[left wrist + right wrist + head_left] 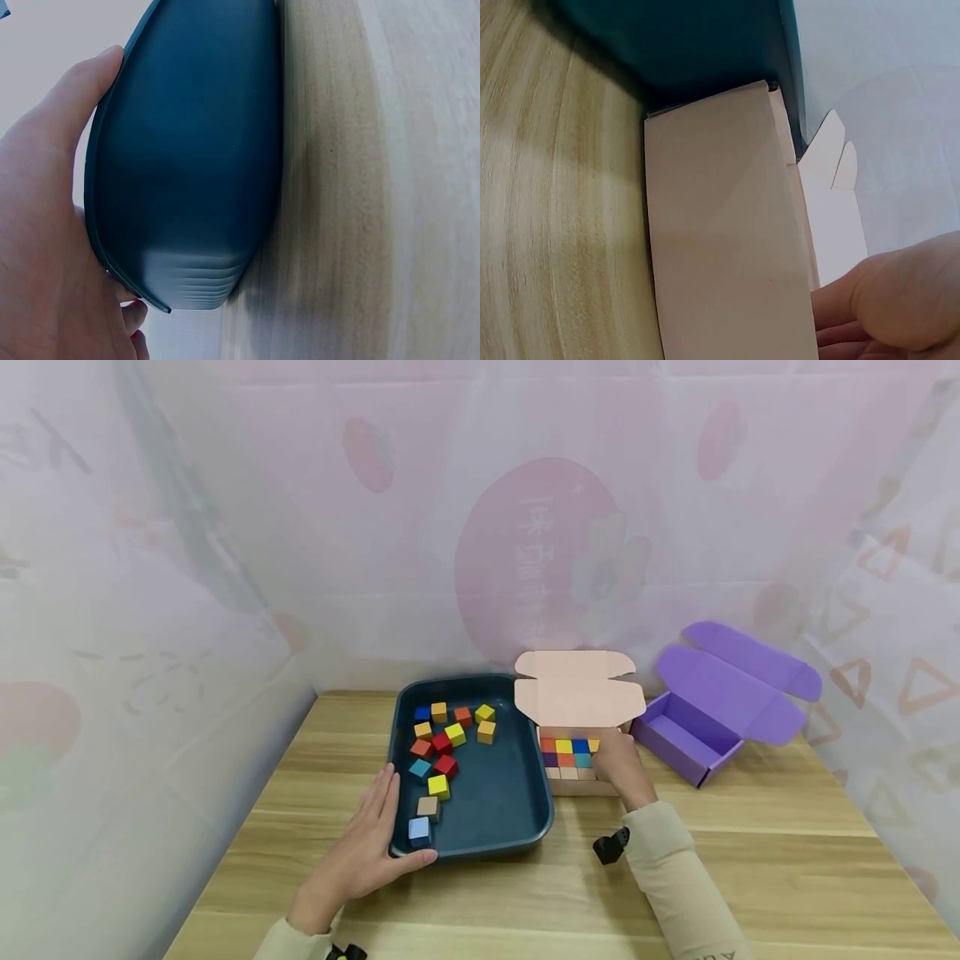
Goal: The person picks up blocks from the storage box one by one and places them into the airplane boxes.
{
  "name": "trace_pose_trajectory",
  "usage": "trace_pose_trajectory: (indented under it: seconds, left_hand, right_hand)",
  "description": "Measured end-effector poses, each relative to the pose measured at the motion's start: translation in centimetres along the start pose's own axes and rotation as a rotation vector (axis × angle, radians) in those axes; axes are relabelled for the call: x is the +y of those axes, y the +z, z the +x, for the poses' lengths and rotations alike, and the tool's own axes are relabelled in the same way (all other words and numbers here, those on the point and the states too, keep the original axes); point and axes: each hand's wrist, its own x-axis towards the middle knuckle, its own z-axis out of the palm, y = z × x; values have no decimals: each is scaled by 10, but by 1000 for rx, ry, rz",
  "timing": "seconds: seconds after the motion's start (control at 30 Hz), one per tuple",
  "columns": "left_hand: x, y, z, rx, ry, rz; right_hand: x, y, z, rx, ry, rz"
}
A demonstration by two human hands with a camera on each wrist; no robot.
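Left hand [360, 852] lay flat against the near-left corner of the dark blue tray [517, 827], fingers straight along its rim, thumb at the front edge; gripping nothing. Right hand [621, 763] rested in the right end of the pale pink box [581, 789], just right of centre frame, fingers over the packed cubes [567, 753]; whether pinching one, impossible to tell. Tray and box touching side by side. Loose coloured cubes [442, 743] scattered in the tray's left half. Open purple box [686, 739] further right, lid flaps up. All on a light wood-grain table [750, 860], backed by translucent pinkish printed sheeting [525, 527]. Tray smooth, rounded; boxes matte cardboard.
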Motion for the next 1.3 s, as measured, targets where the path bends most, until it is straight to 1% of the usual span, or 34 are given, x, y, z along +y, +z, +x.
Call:
trace_pose_trajectory:
  seconds: [0.17, 0.33, 0.4, 0.5, 0.57, 0.7, 0.8, 0.93, 0.97, 1.17, 1.3]
  left_hand:
    - [-1, 1, 0, 6, -1, -3]
    - [-1, 2, 0, -4, 6, -10]
    - [-1, 2, 0, -11, 6, -12]
    - [-1, 3, 0, -15, 8, -10]
    - [-1, 2, 0, -13, 9, -12]
    - [-1, 1, 0, -13, 5, -10]
    - [0, 0, 0, -15, 1, -7]
    - [0, 0, 0, -14, 0, -7]
    - [0, 0, 0, -15, 0, -8]
    - [0, -1, -1, -21, -6, -7]
    - [0, -1, -1, -17, -11, -3]
  right_hand:
    - [-1, -2, 0, -30, 11, 11]
    - [1, -4, -1, -55, -5, 4]
    - [1, -8, -3, -65, -20, 17]
    - [-1, -15, -7, -94, -11, 38]
    - [-5, -23, -10, -100, -19, 26]
    - [-19, -37, -14, -104, -67, 5]
    - [-34, -45, -17, -75, -144, -1]
    - [-56, -50, -20, -55, -233, 6]
    - [-61, -50, -20, -57, -260, 10]
    - [-90, -45, -18, -103, -355, 76]
    - [-108, -35, -15, -118, -379, 90]
